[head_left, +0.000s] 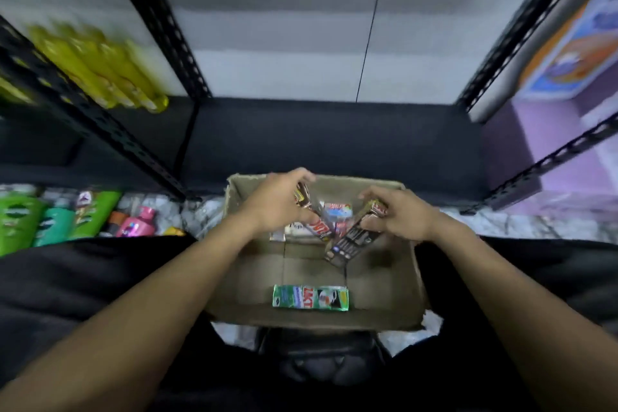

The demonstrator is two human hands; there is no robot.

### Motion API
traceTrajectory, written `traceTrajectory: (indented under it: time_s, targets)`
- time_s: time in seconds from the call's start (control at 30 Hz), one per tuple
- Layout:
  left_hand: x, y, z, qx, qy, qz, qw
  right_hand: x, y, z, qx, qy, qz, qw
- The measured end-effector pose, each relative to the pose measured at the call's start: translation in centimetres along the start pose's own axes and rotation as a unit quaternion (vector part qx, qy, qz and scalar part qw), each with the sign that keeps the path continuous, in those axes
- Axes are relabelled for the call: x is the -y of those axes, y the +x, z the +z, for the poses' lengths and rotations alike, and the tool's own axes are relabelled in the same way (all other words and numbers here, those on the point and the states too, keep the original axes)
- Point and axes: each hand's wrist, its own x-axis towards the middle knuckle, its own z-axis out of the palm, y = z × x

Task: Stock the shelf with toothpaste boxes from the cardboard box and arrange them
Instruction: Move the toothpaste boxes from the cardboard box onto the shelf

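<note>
An open cardboard box (384, 288) stands on the floor between my knees, in front of a dark shelf board (334, 137). My left hand (277, 204) grips a red and dark toothpaste box (317, 226), tilted over the carton's far end. My right hand (398, 214) grips a dark brown toothpaste box (351, 241), slanted the opposite way. A green toothpaste box (310, 298) lies flat at the carton's near end. A few more boxes (337, 211) lie under my hands, partly hidden. The picture is blurred.
Black perforated shelf posts (100, 124) rise left and right. Yellow bottles (97, 67) fill the left upper shelf. Green tubes (53, 221) and a pink bottle (137, 222) lie on the lower left. A purple shelf unit (548, 150) with packets stands right.
</note>
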Motion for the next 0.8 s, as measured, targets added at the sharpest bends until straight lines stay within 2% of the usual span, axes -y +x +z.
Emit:
traceTrajectory:
  time_s: [0.2, 0.4, 0.6, 0.8]
  targets:
    - [-10.1, -4.0, -7.9, -0.076, 0.051, 0.146, 0.985, 6.6, -9.1, -11.8, -0.126, 0.019, -0.049, 0.991]
    - [-20.7, -8.2, -15.8, -0.165, 0.109, 0.276, 0.941, 12.5, -17.8, -20.8, -0.287, 0.025, -0.087, 0.954]
    - [-28.1, -11.7, -22.1, -0.257, 0.150, 0.363, 0.883, 15.7, -24.2, -27.4, -0.437, 0.076, -0.136, 0.886]
    - [-31.4, -8.8, -23.8, -0.360, 0.130, 0.409, 0.828, 14.6, -25.7, -31.9, -0.601, 0.052, -0.124, 0.788]
